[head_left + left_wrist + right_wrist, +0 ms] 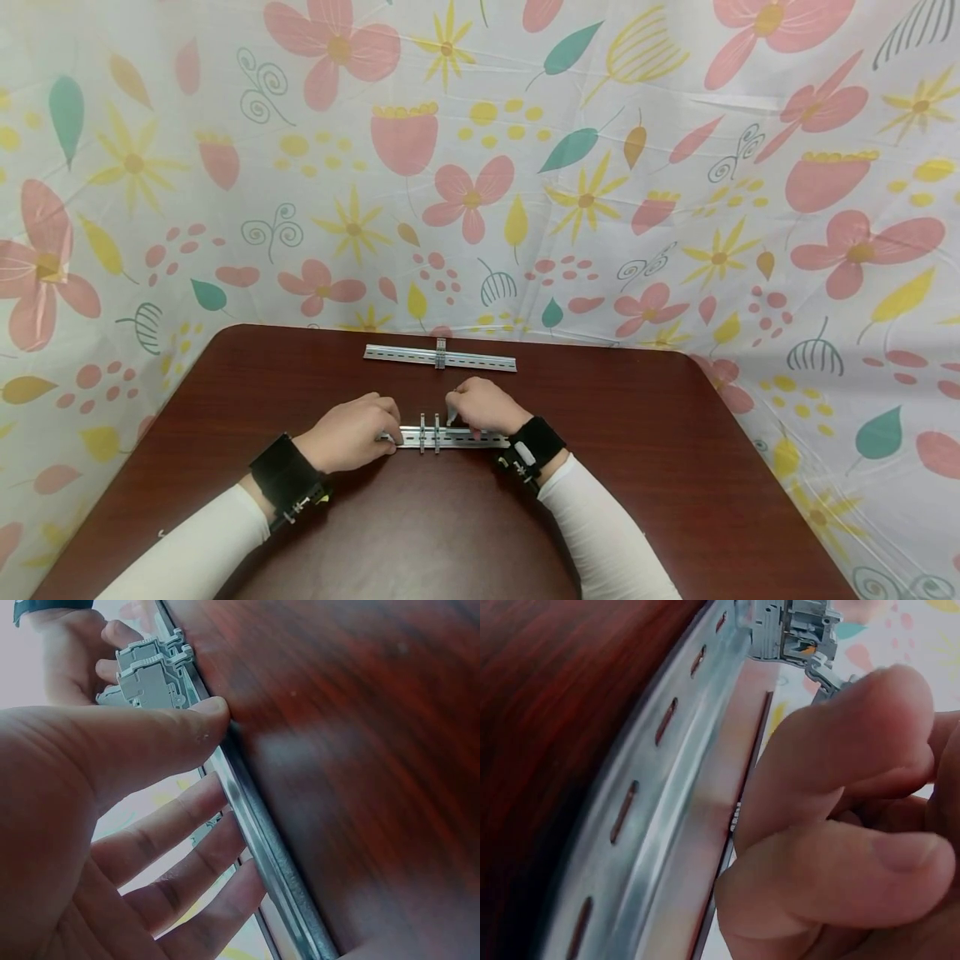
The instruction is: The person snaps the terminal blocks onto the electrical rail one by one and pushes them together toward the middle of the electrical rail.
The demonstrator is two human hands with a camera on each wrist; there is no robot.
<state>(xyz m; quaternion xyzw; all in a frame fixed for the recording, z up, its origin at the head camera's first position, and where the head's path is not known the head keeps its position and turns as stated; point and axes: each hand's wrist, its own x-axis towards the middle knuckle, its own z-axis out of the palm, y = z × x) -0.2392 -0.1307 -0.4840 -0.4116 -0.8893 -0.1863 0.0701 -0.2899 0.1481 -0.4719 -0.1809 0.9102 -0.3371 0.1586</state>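
A slotted metal DIN rail lies across the table in front of me. My left hand grips its left end, thumb on one edge and fingers along the other, as the left wrist view shows. Two grey terminal blocks stand upright on the rail, slightly apart, to the right of that hand. Just right of them, my right hand pinches another grey terminal block, mostly hidden by the fingers. In the right wrist view, the tip of this held block shows beside the curled index finger, close to the mounted blocks.
Farther back on the dark red-brown table lies a second DIN rail with grey terminal blocks clustered at its middle. A flower-printed curtain hangs behind and at the sides of the table.
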